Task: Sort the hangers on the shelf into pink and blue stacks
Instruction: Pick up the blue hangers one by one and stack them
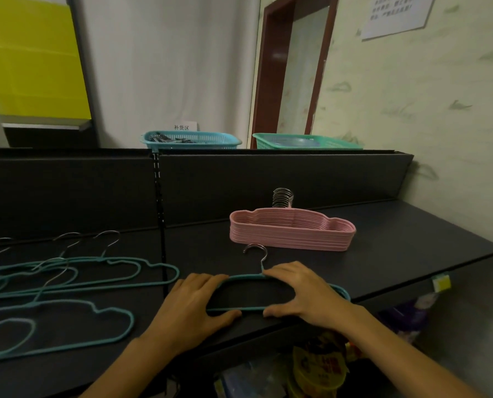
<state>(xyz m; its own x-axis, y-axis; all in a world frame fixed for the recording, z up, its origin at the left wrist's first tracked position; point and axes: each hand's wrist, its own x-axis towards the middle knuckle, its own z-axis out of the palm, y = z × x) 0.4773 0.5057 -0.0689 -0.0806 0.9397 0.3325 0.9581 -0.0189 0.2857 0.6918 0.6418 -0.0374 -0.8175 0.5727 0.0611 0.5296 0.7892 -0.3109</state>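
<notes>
While I hold one blue hanger (268, 291) flat on the dark shelf (412, 239), near its front edge, my left hand (193, 305) lies over its left end and my right hand (300, 294) over its right part. On both hands the fingers are on the top bar and the thumb on the bottom bar, lightly curled round the frame. Its metal hook (256, 252) points away from me, toward the pink stack (292, 229), which stands just behind it. I judge this stack finished, because I see no loose pink hanger. The blue stack is only beginning: the loose blue hangers (67, 285) lie spread and overlapping to my left, not yet collected. Behind the shelf stand a blue basket (190, 140) and a green basket (305, 141).
</notes>
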